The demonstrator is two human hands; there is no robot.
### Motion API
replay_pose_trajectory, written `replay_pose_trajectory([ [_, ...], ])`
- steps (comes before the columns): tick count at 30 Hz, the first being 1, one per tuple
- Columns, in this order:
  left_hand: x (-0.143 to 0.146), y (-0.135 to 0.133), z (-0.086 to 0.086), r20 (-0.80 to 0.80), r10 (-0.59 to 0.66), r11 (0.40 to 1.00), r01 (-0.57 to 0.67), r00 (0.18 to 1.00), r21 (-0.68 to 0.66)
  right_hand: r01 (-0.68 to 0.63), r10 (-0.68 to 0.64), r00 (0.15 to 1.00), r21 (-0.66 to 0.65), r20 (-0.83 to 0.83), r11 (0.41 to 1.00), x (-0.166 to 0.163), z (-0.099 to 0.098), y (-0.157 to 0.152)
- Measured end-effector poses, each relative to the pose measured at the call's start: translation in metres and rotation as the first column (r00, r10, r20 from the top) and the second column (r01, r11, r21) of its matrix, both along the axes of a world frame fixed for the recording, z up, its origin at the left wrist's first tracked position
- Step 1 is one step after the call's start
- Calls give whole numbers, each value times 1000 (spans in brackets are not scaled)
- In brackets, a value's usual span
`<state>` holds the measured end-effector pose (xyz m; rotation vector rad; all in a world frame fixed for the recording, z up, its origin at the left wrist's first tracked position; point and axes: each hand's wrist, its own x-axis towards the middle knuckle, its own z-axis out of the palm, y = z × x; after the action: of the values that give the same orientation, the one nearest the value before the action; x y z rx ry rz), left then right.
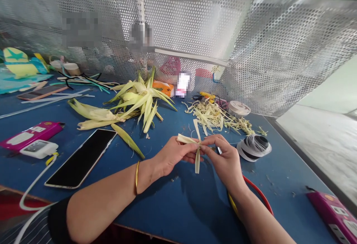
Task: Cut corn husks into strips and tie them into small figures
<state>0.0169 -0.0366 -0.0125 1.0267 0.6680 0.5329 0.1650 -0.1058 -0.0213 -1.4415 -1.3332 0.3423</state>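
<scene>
Head view: the left hand (173, 156) and the right hand (226, 161) are hovering over the middle of the blue table (167, 208). Both are pinching thumb and forefinger shut on the crossed husk strips (196, 142) at the crossing point, apparently so that the pale strips cannot slide apart. One strip is pointing towards nine o'clock, while the other is running from twelve to six. Whole corn husks (139, 97) are lying at eleven o'clock of the hands, shredded husk (213, 117) at one o'clock, a tape roll (254, 146) at three o'clock and a phone (82, 157) at nine o'clock.
</scene>
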Motion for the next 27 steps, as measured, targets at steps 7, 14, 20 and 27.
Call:
replay_pose_trajectory([
  [7,-1,1,0,17,-20,1000,20,1000,-23,-51,24,969,-104,-248,993,1,1,1],
  [14,-1,3,3,-19,80,996,-81,997,-34,33,-54,988,147,144,989,10,9,-4],
  [20,0,6,0,4,153,988,-153,988,-29,-208,-28,653,215,757,954,7,12,-5],
  [27,-1,4,-1,37,98,995,-96,994,-40,-80,-154,721,302,676,950,6,7,-4],
])
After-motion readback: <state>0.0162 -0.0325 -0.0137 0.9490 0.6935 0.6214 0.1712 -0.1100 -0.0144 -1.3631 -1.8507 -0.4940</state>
